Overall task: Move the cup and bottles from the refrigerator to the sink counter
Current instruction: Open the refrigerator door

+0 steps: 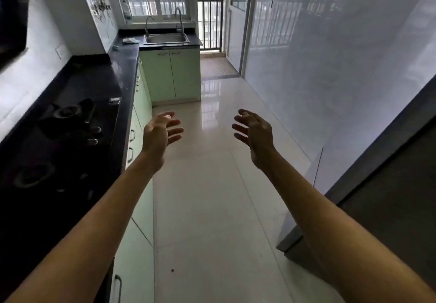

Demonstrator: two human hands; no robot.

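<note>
Hands both empty: left hand (162,130) and right hand (253,133) hung relaxed, fingers spread, mid-frame above the floor (212,220). Sink counter (128,43) sat upper centre. No cup or bottles visible anywhere. Likely all transfers remained.

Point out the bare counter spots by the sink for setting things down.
Mostly bare counter runs between the stove and the cloth left of the sink. A narrow strip lies right of the sink, at the counter's end. Crowded: the stove fills the near counter, and two taps stand behind the sink.
</note>
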